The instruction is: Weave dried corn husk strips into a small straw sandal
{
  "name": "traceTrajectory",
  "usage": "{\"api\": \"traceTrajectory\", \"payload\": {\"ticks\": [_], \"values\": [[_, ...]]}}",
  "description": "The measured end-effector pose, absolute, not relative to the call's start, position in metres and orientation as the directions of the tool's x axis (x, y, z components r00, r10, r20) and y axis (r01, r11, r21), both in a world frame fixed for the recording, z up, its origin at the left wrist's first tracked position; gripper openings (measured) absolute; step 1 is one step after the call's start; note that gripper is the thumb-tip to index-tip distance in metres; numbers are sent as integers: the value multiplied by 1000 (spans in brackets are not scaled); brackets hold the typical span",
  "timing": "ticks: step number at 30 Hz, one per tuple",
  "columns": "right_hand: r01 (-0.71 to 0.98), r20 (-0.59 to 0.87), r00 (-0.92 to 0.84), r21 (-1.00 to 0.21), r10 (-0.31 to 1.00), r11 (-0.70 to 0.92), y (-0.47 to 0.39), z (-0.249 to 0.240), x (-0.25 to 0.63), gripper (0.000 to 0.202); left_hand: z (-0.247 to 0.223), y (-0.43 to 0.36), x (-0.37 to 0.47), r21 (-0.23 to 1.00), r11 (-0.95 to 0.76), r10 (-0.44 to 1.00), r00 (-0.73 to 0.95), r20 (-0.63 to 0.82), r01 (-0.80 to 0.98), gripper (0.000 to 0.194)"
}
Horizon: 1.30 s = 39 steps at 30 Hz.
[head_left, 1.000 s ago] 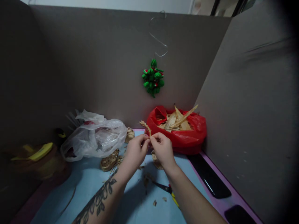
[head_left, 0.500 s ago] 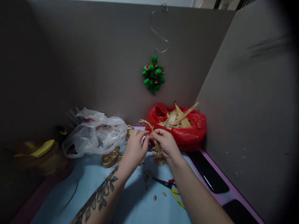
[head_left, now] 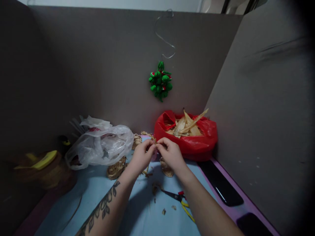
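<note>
A thin braid of dried, straw-coloured leaf strips (head_left: 147,133) extends up and left from my fingertips. My left hand (head_left: 142,156) pinches it from the left. From the other side my right hand (head_left: 171,154) pinches it too, and the fingertips of both hands meet, hiding the part between them. Below my right hand lies a small coiled woven piece (head_left: 166,168). Another oval woven piece (head_left: 116,167) sits left of my left wrist, and a third woven piece (head_left: 137,141) is behind that hand. Scissors (head_left: 176,196) with yellow and red handles lie by my right forearm.
A red plastic bag (head_left: 187,144) of dried leaf strips (head_left: 188,124) stands at the back right. To the left is a clear plastic bag (head_left: 103,147). Black phone-like slabs (head_left: 221,183) lie along the right edge. A green crocheted ornament (head_left: 160,82) hangs from a wire against the grey panel.
My hands have drawn together, and the braid's free end has dropped lower and to the left. The strand under my right hand is no longer visible. The camera view has shifted slightly.
</note>
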State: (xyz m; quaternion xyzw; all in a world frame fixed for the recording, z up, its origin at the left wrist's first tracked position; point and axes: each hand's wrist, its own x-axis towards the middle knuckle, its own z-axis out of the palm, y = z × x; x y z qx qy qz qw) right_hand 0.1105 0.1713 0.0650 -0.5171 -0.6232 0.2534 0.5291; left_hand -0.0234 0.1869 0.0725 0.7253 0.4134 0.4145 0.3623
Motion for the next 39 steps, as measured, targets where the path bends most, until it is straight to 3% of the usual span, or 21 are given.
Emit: {"api": "traceTrajectory", "payload": {"ticks": [6,16,19,23,25,27,30,34,36,39], "values": [[155,267,35,-954,963,258,175,65,113,13,69,191,-23,883,-391,896,327,301,258,19],[-20,71,-12,-997,997,71,163,74,109,21,65,187,-24,717,-442,887,144,439,539,14],[252,271,81,-937,959,244,158,67,94,15,62,192,-25,856,-374,926,95,365,358,16],[695,589,11,-585,808,417,155,51,76,24,57,201,-27,972,-233,967,112,228,31,19],[776,636,-42,-465,771,426,154,45,71,31,56,204,-28,975,-220,971,91,221,-24,20],[788,640,-75,-432,765,438,153,44,70,34,56,205,-30,971,-229,970,70,233,-60,19],[697,603,-79,-536,794,476,152,54,76,30,61,205,-34,965,-251,966,46,255,-81,18],[556,548,147,-734,824,389,158,71,97,20,70,197,-33,958,-285,953,100,285,-19,20],[392,443,166,-849,881,353,162,75,106,20,74,191,-29,959,-284,947,162,279,8,20],[85,263,54,-962,963,258,166,76,111,28,76,184,-22,952,-298,935,222,277,64,20]]}}
